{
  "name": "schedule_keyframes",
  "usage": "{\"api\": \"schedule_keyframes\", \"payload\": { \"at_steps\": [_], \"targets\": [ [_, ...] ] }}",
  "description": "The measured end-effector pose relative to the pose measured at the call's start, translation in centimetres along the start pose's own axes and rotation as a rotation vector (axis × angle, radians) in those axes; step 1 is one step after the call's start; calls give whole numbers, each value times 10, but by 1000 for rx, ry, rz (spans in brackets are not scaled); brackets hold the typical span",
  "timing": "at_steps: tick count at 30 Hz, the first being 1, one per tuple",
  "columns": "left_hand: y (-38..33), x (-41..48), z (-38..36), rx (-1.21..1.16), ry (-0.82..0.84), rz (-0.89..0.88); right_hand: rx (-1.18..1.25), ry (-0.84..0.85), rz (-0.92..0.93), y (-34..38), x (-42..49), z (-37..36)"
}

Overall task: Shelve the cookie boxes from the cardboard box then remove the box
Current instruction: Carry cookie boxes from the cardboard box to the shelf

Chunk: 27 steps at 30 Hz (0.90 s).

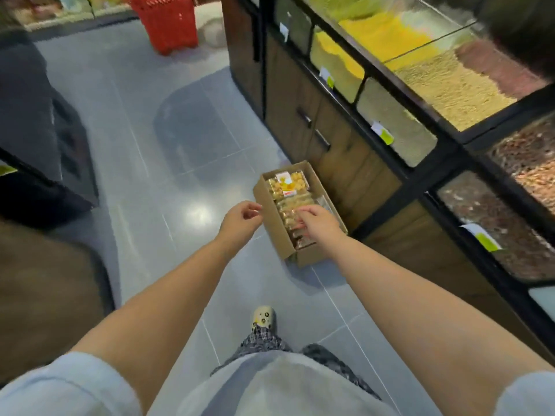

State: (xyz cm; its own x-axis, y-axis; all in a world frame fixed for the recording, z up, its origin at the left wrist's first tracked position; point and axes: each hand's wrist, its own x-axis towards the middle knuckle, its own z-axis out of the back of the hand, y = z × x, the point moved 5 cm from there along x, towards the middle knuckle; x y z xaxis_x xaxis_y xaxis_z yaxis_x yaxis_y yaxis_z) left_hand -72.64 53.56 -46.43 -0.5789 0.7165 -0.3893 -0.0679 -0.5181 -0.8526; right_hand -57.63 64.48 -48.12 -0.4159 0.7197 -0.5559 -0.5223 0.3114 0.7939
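Grey tiled floor [180,130], cardboard box [274,223], red basket [168,22]

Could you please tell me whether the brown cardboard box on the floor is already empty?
No, the brown cardboard box holds several clear plastic cookie boxes, with the right hand reaching in.

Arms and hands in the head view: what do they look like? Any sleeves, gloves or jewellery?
Short, pale blue-grey sleeves, the left sleeve and the right sleeve, leave everything below them bare. The left hand and right hand wear no gloves; no watch, bracelet or ring shows.
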Motion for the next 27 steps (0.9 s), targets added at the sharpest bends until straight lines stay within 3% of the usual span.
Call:
{"api": "schedule_keyframes", "payload": {
  "at_steps": [8, 16, 21, 27],
  "targets": [
    [-40, 106, -44, 49, 75, 28, 75, -72, -60, 20, 95, 62],
    [-55, 213, -84, -51, -19, 111, -4, -15, -98, 27, 221, 103],
    [-22, 279, -117, -130, -36, 178, -66, 6, -129, 2, 300, 98],
    [82, 377, -174, -129, -43, 251, -56, 27, -205, -99, 405, 53]
  ]
}}
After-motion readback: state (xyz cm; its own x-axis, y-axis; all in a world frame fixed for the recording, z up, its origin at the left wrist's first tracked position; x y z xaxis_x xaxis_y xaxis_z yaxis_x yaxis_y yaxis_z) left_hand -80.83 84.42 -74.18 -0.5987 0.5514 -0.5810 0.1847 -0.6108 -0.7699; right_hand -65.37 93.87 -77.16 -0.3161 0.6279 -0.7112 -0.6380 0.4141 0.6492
